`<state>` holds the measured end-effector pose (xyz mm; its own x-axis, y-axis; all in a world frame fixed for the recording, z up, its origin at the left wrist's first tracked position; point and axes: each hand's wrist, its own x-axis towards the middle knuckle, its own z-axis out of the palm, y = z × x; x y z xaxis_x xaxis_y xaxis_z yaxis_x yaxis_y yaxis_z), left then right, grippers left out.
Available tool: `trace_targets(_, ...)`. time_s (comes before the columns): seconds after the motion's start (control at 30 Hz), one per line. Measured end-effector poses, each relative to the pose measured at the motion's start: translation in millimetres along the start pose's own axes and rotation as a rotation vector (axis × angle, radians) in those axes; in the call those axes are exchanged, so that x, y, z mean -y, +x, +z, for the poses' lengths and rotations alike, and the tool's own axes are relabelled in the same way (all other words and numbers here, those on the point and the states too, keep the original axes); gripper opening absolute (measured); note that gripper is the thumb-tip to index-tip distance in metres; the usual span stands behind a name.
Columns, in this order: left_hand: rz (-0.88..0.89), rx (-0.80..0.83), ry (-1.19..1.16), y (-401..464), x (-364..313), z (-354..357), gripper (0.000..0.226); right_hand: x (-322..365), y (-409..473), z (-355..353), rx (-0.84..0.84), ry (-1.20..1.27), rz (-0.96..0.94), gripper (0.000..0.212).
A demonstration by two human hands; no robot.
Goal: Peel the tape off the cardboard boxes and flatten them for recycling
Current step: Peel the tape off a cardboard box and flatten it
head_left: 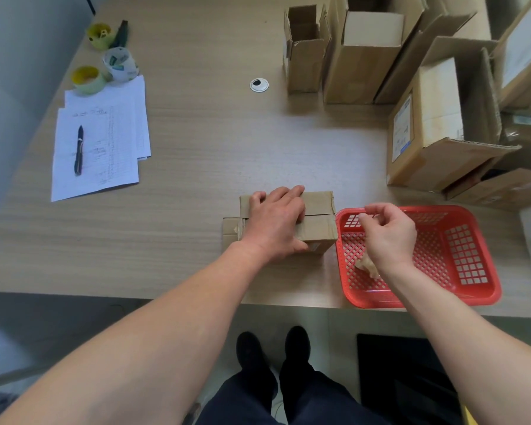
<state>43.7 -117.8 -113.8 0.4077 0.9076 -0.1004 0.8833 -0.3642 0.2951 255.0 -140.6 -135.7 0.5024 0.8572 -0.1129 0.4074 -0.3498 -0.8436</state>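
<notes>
The small cardboard box (316, 222) sits on the tabletop (196, 167) touching the red basket (472, 289) on its left side. The left hand (275, 223) lies flat on the box, fingers straight, pressing it down. The right hand (390, 234), over the basket, has curled fingers; whether they pinch tape I cannot tell. The box looks light and stiff, best steadied from above; the tape (316, 223) on its top seam looks best lifted from an end.

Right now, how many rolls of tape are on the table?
3, all at the far left: one yellow roll farthest back, a white roll nearer, another yellow roll touching the papers. None seems hidden.
</notes>
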Motion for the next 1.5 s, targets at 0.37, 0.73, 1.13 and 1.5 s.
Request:
trace_targets(0.37, -0.440, -0.305, -0.199, -50, 33, -15, 0.056, 42, -11, 35, 0.192, -0.065, 0.022, 0.017)
trace_targets(0.73, -0.865, -0.500, -1.149, -87, 83, -43, 0.012, 94, -34, 71, 0.524, 0.328, 0.245, 0.038)
trace_targets(1.13, -0.846, -0.237, -0.864, -122, 107, -32, 0.063, 102, -50, 97, 0.708, -0.073, 0.114, 0.076)
trace_targets(1.5, -1.019, 0.128, -1.086, -109, 96, -52, 0.134, 126, -45, 117, 0.747, 0.043, 0.183, 0.032)
